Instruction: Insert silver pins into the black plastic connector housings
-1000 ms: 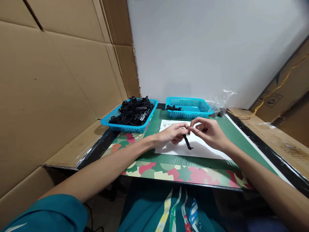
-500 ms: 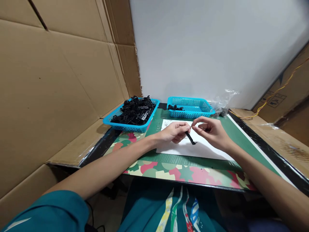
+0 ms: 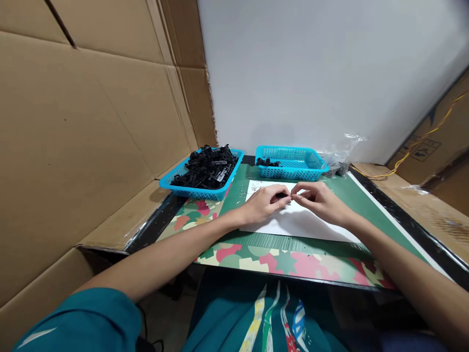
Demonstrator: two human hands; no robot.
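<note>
Above a white sheet of paper (image 3: 271, 226), my left hand (image 3: 262, 203) is closed around a black plastic part (image 3: 281, 195). Only a dark bit of that part shows between thumb and fingers; the rest is hidden. My right hand (image 3: 319, 200) is pinched, its fingertips meeting those of my left hand at the part's end. Whatever sits in the right pinch is too small to make out. Tiny pieces (image 3: 256, 185) lie scattered on the paper's far left corner, and several thin pins (image 3: 242, 191) lie on the green mat beside it.
A blue basket (image 3: 212, 194) heaped with black plastic parts (image 3: 208, 168) stands at the left. Another blue basket (image 3: 293, 173), with a few black parts (image 3: 267, 162) inside, is at the back. A clear plastic bag (image 3: 339, 159) sits to its right. Cardboard walls (image 3: 110, 98) close off the left side.
My left hand has turned, so the black part that stuck out toward me is now mostly hidden in it. The right hand stays pinched close against the left.
</note>
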